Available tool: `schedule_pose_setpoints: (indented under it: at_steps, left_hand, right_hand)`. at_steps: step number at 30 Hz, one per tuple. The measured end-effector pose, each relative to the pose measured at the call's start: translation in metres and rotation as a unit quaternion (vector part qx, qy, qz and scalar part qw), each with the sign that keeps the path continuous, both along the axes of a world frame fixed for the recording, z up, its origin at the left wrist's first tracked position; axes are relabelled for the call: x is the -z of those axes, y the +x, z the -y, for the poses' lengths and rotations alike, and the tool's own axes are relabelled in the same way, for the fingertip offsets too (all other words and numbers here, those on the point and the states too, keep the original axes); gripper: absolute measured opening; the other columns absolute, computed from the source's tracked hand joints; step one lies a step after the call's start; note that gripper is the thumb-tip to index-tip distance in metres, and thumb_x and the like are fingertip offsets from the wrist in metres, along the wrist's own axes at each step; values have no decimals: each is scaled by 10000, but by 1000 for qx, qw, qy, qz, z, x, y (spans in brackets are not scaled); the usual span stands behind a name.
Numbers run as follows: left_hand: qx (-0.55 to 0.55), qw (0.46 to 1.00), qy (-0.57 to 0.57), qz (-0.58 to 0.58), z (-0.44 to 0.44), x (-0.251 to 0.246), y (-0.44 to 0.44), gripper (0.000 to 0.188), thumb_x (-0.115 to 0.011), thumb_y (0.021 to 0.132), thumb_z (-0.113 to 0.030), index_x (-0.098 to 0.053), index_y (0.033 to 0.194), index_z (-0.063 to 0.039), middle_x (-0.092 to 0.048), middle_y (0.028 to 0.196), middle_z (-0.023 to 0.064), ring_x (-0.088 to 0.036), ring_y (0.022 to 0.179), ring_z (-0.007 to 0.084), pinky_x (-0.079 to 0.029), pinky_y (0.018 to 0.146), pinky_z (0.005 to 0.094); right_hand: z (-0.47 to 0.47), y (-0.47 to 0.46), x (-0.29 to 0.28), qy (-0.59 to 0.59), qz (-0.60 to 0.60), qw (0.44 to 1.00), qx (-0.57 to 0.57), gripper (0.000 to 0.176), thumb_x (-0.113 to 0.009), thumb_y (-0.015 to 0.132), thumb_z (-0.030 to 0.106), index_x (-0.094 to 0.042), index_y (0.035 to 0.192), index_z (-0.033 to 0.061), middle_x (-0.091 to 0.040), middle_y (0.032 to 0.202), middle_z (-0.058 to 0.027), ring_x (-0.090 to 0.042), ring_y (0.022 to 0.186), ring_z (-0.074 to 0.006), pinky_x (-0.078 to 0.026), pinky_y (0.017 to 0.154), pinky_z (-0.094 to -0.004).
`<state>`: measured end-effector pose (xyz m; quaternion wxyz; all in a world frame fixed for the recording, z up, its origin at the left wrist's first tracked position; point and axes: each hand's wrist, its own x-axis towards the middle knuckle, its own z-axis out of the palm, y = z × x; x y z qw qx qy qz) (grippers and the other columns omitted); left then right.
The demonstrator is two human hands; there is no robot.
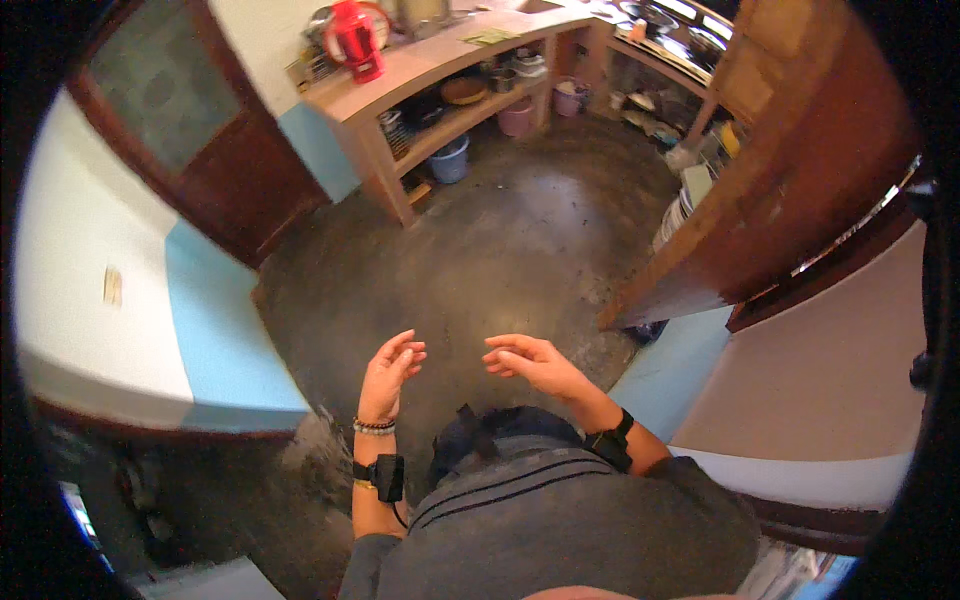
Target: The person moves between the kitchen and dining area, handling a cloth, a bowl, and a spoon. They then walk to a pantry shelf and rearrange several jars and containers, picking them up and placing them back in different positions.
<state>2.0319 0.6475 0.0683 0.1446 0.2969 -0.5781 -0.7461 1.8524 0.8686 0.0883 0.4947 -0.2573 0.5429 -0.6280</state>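
My left hand [388, 375] hovers over the dark floor [457, 285] with its fingers loosely curled and nothing in it. Bead bracelets [373, 427] circle that wrist, and a black strapped device [389, 478] sits further up the forearm. Across a gap from it, my right hand [536, 364] is also free of any object, its fingers bent towards the left hand. A black strapped device [611, 444] is on the right forearm. Neither hand touches anything.
A counter [420, 56] carries a red lantern-shaped object [354, 45]. Below stand a blue bucket [450, 159] and a pink bucket [516, 118]. At right, a wooden door [750, 195] stands ajar into the room. Another brown door [187, 142] is at left, beside a white-and-blue wall [210, 315].
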Motion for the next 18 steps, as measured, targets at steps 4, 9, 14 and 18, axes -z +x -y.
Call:
schedule_pose_setpoints:
  at_steps: [4, 9, 14, 18]
  left_hand:
    - [-6, 1000, 25, -12, 81, 6, -65, 353, -562, 981, -170, -540, 1315, -57, -657, 1139, 85, -641, 984, 163, -512, 826, 287]
    - [54, 997, 61, -5, 192, 32, -273, 323, -540, 988, -180, -564, 1282, -46, -675, 1087, 76, -649, 959, 178, -513, 819, 303]
    - [220, 974, 61, 5, 258, 45, -435, 316, -562, 982, -219, -609, 1230, -29, -678, 1093, 77, -647, 972, 166, -513, 843, 298]
    - [357, 931, 72, 17, 220, 30, -528, 300, -549, 989, -211, -625, 1200, -12, -685, 1071, 79, -654, 957, 170, -519, 848, 307]
  right_hand:
    - [84, -33, 2, -53, -42, 998, 5, 400, -615, 962, 214, -545, 1297, 9, -669, 1098, -85, -620, 970, -138, -503, 866, -302]
    - [155, -201, 19, -37, -131, 990, 46, 323, -605, 963, 163, -585, 1239, -3, -684, 1075, -85, -624, 1023, -139, -500, 892, -298]
    - [172, -303, 9, 58, -72, 949, 303, 228, -607, 949, 172, -682, 1066, -9, -699, 997, -58, -632, 941, -125, -498, 844, -274]
    - [130, -328, -14, 93, -57, 899, 423, 244, -558, 985, 181, -696, 1044, -12, -709, 1006, -86, -662, 934, -148, -525, 845, -295]
